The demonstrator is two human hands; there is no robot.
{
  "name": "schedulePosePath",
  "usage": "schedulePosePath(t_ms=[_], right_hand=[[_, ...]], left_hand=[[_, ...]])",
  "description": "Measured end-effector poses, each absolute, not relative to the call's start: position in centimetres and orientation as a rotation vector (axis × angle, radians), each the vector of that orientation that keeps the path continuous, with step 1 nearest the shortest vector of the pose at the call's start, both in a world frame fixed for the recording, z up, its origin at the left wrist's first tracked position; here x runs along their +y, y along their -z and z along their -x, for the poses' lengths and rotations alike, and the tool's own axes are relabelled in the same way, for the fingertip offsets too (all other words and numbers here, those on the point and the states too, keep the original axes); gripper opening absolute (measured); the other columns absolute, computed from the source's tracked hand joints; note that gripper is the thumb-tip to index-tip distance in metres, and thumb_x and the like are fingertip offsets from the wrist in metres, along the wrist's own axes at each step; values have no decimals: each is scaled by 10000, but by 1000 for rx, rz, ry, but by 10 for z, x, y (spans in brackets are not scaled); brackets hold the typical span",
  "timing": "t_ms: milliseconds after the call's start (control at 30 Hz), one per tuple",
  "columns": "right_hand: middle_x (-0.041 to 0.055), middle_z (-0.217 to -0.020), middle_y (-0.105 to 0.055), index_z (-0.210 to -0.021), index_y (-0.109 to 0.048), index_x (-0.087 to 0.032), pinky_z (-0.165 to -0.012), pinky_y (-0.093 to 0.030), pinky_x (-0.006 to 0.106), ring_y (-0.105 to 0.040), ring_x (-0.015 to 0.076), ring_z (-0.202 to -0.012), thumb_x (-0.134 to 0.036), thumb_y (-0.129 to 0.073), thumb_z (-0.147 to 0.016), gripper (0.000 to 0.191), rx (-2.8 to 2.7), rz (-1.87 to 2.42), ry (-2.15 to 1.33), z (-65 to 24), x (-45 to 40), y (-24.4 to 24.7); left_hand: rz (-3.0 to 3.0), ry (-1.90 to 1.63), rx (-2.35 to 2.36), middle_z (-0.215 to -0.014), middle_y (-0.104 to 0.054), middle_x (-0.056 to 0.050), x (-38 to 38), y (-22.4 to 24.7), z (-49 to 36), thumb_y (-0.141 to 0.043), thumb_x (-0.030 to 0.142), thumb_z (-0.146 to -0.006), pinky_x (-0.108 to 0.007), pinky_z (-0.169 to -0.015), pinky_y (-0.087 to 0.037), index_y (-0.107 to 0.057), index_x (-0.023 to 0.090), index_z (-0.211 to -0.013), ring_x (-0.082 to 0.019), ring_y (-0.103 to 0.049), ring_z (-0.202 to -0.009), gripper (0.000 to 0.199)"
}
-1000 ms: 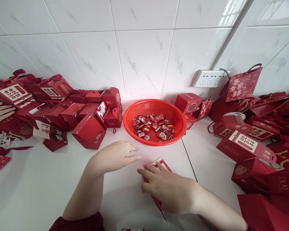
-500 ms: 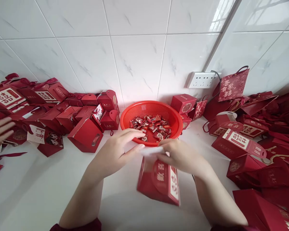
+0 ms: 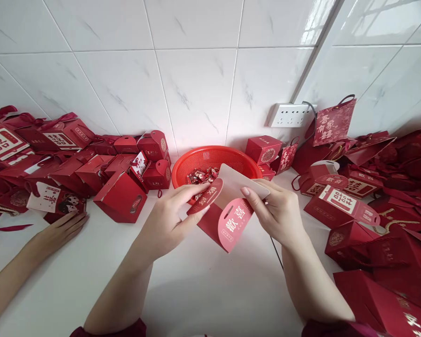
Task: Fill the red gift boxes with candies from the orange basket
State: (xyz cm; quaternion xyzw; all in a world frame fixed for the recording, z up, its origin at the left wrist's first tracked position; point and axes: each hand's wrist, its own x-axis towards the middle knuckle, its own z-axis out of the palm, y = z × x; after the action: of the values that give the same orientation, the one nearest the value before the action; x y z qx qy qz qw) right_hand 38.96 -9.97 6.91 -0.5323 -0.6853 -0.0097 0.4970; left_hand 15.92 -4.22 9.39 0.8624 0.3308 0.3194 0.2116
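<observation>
Between my two hands a red paper gift box (image 3: 214,224) is held tilted above the table, its top flaps unfolded and its pale inside partly showing. My left hand (image 3: 171,217) pinches a rounded red flap on the left side. The thumb and fingers of my right hand (image 3: 275,206) grip the white-backed panel at the upper right. Just behind the box stands a red plastic basket (image 3: 217,152) with wrapped candies (image 3: 201,175) in it; the box and my hands hide part of them.
Red gift boxes (image 3: 122,196) crowd the left, where another person's hand (image 3: 65,229) rests by a box. More boxes (image 3: 340,206) and a small bag (image 3: 335,121) are heaped on the right. A power strip (image 3: 291,115) is against the tiled wall.
The box has been raised and turned, and my left hand has taken hold of its flap. The other person's hand has moved right and down to the table beside a box.
</observation>
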Motion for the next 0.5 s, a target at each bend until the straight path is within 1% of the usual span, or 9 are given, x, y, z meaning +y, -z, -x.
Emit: schedulePosePath(t_ms=[33,67,100,133,167,200,267,367,500], right_hand=[[-2,-665,-505,-678,-485,-190,-550,-351,235,-447,104,-582,-308,-479,-1009,351,-1667,1297,9,-388,-98,-67],[0,-670,-510,-705,-515,-190,-554,-354,239,-452,109,-585,-321,-462,-1015,342,-1665,1315,-20,-388,-97,-66],[-4,-664,-509,-746,-553,-189,-549,-354,241,-446,110,-573,-340,-453,-1019,327,-1652,1339,-62,-387,-96,-64],[-13,-649,-503,-813,-595,-187,-542,-353,242,-435,109,-552,-360,-452,-1018,303,-1629,1367,-111,-387,-95,-62],[-25,-628,-495,-902,-630,-186,-533,-353,242,-422,108,-529,-380,-462,-1013,279,-1599,1392,-160,-387,-94,-61],[-38,-605,-484,-993,-647,-186,-525,-351,240,-409,106,-508,-400,-477,-1006,273,-1566,1408,-206,-387,-93,-60],[-55,-568,-455,-1094,-651,-185,-509,-341,237,-386,105,-489,-428,-500,-993,303,-1515,1417,-301,-388,-91,-59],[-48,-586,-430,-1039,-670,-179,-513,-332,236,-372,108,-530,-442,-491,-994,321,-1478,1368,-422,-388,-87,-58],[-28,-658,-466,-939,-675,-177,-568,-376,234,-398,106,-589,-424,-473,-1007,326,-1435,1291,-494,-387,-83,-57]], left_hand=[[-2355,-892,985,-962,-694,-2,-40,-92,-160,-538,321,-968,-231,-764,-529,-669,240,-1121,-142,-650,-875,217],[-2319,-899,1051,-765,-635,12,-37,-90,-161,-511,350,-980,-216,-623,-486,-676,210,-942,-120,-597,-699,220],[-2285,-911,1107,-619,-519,28,-34,-88,-162,-484,370,-988,-214,-517,-408,-614,189,-764,-101,-496,-566,317],[-2251,-929,1148,-546,-397,40,-30,-86,-163,-463,383,-992,-222,-457,-326,-503,182,-643,-88,-388,-495,405],[-2216,-951,1169,-527,-307,45,-27,-84,-164,-453,395,-991,-232,-433,-261,-391,185,-591,-82,-307,-471,456],[-2180,-977,1173,-532,-257,45,-24,-82,-164,-450,404,-988,-239,-427,-221,-311,190,-584,-79,-260,-472,478],[-2125,-1012,1163,-554,-229,40,-20,-80,-164,-445,412,-983,-245,-431,-186,-243,198,-605,-82,-235,-491,479],[-2104,-1046,1156,-559,-221,37,-17,-77,-165,-440,410,-982,-254,-440,-173,-221,202,-616,-86,-226,-502,475],[-2171,-1155,1092,-551,-218,43,-15,-73,-166,-449,361,-986,-260,-457,-184,-227,202,-619,-85,-225,-501,457]])
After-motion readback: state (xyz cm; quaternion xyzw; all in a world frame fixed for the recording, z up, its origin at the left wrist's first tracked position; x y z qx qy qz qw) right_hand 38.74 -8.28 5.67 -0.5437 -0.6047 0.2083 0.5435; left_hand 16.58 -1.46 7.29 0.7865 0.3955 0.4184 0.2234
